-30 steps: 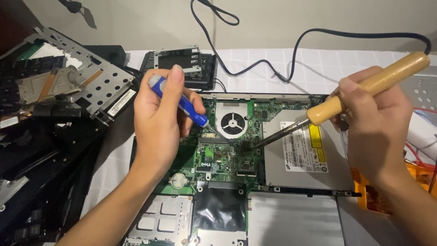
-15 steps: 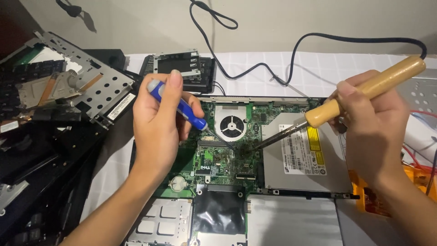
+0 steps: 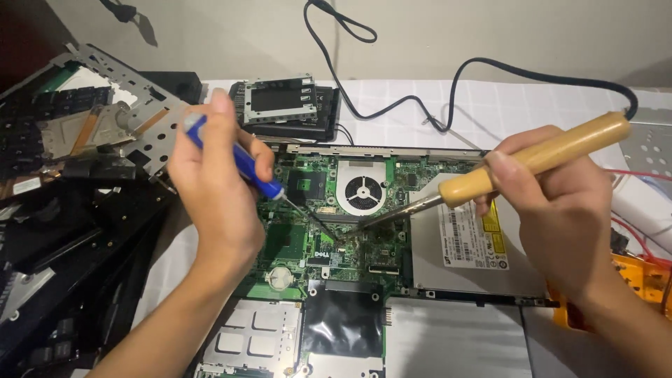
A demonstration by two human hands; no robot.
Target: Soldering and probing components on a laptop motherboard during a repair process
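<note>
At the middle of the opened laptop, the green circuit board point(image 3: 308, 231) lies flat on the counter point(image 3: 392, 94), with 2 tool tips meeting just below the round cooling fan point(image 3: 364, 192). The left hand point(image 3: 217, 189) has its fingers wrapped tight round a blue-handled screwdriver point(image 3: 234, 157), the thin shaft slanting down to the board. The right hand point(image 3: 560, 210) is closed on the wooden handle of a soldering iron point(image 3: 490, 171), its metal tip touching the same spot. Both tips sit among tiny parts, so a slip of either hand could, I judge, scorch or scrape a neighbouring component, and the iron's black cord point(image 3: 448, 91) trailing behind could tug the tip aside. A silver optical drive point(image 3: 469, 245) lies just beside the board on the right. Which part the tips touch is too small to tell. Loose metal frames and a keyboard point(image 3: 84, 126) at left are cut off by the edge.
</note>
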